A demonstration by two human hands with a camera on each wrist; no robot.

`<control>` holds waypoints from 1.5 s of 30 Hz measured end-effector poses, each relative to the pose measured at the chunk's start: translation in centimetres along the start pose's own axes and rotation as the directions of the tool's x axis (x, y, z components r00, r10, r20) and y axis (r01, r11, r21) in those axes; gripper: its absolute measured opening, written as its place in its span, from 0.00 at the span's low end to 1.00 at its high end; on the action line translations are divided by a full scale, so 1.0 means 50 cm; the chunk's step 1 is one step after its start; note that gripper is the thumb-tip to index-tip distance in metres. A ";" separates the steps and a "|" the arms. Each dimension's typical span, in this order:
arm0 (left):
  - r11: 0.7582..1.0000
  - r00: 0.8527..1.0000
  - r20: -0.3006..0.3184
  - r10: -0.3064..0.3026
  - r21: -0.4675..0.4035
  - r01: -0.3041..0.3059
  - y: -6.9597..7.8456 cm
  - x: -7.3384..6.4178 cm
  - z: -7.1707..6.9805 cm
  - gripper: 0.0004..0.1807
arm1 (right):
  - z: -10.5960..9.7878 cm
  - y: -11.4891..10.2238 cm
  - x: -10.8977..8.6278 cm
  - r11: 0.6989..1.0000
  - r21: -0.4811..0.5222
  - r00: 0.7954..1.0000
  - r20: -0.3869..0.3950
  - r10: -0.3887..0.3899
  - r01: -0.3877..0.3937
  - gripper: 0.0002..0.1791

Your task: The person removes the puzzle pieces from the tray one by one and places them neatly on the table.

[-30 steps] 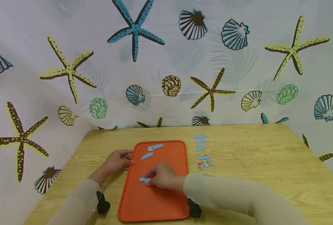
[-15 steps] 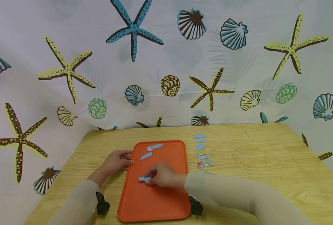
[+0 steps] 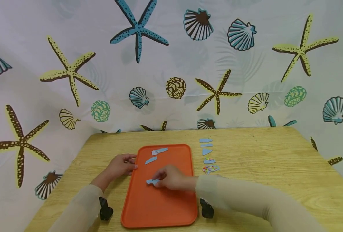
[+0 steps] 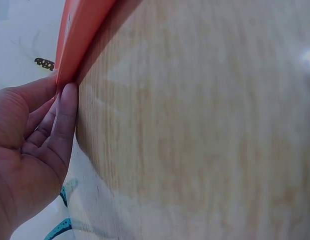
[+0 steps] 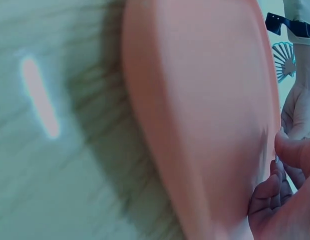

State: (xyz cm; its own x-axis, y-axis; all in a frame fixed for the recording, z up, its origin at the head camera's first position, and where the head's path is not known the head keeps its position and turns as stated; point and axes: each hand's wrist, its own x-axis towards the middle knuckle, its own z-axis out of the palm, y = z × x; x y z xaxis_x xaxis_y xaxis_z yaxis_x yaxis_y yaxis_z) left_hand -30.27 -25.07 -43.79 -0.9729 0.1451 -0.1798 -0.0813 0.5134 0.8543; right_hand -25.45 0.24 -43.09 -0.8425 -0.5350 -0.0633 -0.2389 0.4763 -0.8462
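Note:
My right hand [image 3: 172, 178] pinches a light-blue, irregular paper piece [image 3: 151, 182] over the middle of the orange tray [image 3: 159, 209]. Its right end is hidden by my fingers. In the right wrist view my right hand [image 5: 287, 205] has thumb and fingertips together; only a sliver of the piece shows. My left hand [image 3: 119, 166] holds the tray's left edge. The left wrist view has its thumb and fingers on either side of the tray rim [image 4: 78, 37]. Two other light-blue pieces, one upper [image 3: 160, 151] and one lower [image 3: 151, 160], lie near the tray's far end.
Right of the tray, several pieces form a column on the wooden table [image 3: 261, 161]: plain light-blue ones such as a pointed piece [image 3: 206, 151], and a multicoloured piece [image 3: 210, 169] nearest me. A shell-and-starfish cloth [image 3: 165, 112] hangs behind the table.
My right hand has shifted slightly to the right and away from me with the paper piece still pinched. The left hand stays at the tray's edge.

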 end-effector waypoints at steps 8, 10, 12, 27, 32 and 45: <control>1.000 1.000 0.004 0.014 0.002 -0.014 0.002 0.000 -0.001 0.29 | -0.040 0.020 -0.016 0.998 -0.037 0.999 -0.019 -0.047 0.046 0.09; 1.000 1.000 0.004 0.013 0.001 -0.013 0.003 0.000 -0.002 0.29 | -0.051 0.025 -0.022 0.997 -0.036 0.998 -0.020 -0.066 0.065 0.09; 1.000 1.000 0.006 0.011 0.003 -0.011 0.003 0.001 -0.002 0.30 | -0.062 0.029 -0.029 0.997 -0.029 0.997 -0.017 -0.078 0.077 0.10; 1.000 1.000 -0.004 0.006 -0.008 -0.006 -0.003 0.004 -0.001 0.29 | -0.131 0.067 -0.083 0.997 -0.030 0.995 -0.072 -0.067 0.065 0.11; 1.000 1.000 -0.007 0.008 -0.006 -0.008 -0.001 0.002 0.000 0.29 | -0.150 0.085 -0.100 0.999 -0.008 0.995 -0.094 -0.044 0.043 0.11; 1.000 1.000 -0.001 0.006 -0.012 -0.006 0.007 -0.004 0.002 0.29 | -0.194 0.134 -0.145 0.999 -0.039 0.991 -0.127 -0.029 0.025 0.10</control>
State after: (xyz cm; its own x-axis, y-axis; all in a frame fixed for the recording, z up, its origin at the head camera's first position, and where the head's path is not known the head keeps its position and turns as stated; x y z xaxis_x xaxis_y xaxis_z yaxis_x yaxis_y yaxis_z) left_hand -30.07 -24.83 -43.50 -0.9736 0.1478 -0.1742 -0.0778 0.5025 0.8611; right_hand -25.64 14.07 -43.19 -0.8897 -0.4556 0.0295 -0.2782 0.4897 -0.8263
